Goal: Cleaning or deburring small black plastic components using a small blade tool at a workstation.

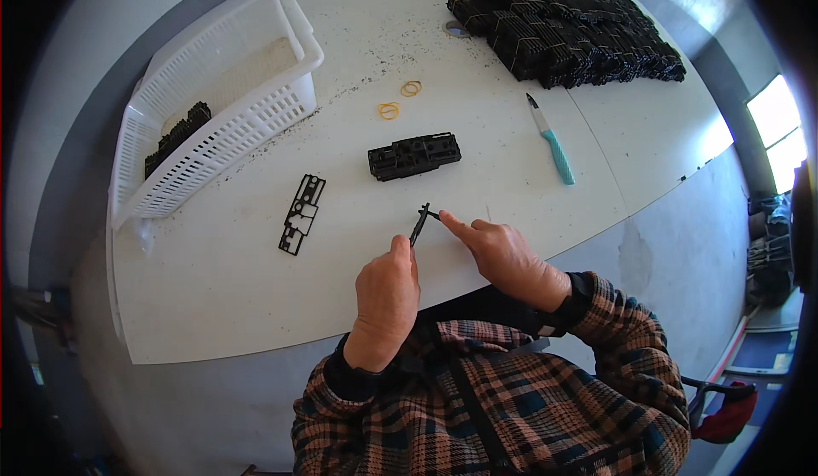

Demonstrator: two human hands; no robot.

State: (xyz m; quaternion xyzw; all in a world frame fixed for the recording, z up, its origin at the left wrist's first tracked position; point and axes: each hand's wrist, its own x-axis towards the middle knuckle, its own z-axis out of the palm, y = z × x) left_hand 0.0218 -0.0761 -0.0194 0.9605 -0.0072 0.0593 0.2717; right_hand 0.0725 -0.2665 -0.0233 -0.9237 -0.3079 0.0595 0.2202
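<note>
My left hand [388,293] is closed around a thin black plastic part [419,225], held nearly edge-on over the near part of the table. My right hand [503,254] is closed, its index finger stretched toward the part's upper end. A short dark piece [434,215] shows between that fingertip and the part; I cannot make out what it is or whether the right hand grips it. Just beyond my hands lies a stack of black plastic parts [414,156]. To the left, a single flat black plastic frame [302,214] with cut-out openings rests on the table.
A white plastic basket [226,139] at the left holds some black parts [177,138]. Two yellow rubber bands [411,88] and a knife with a turquoise handle [558,157] lie farther back. Bundled black parts [571,28] are piled far right. Dark crumbs are scattered across the white table [221,305].
</note>
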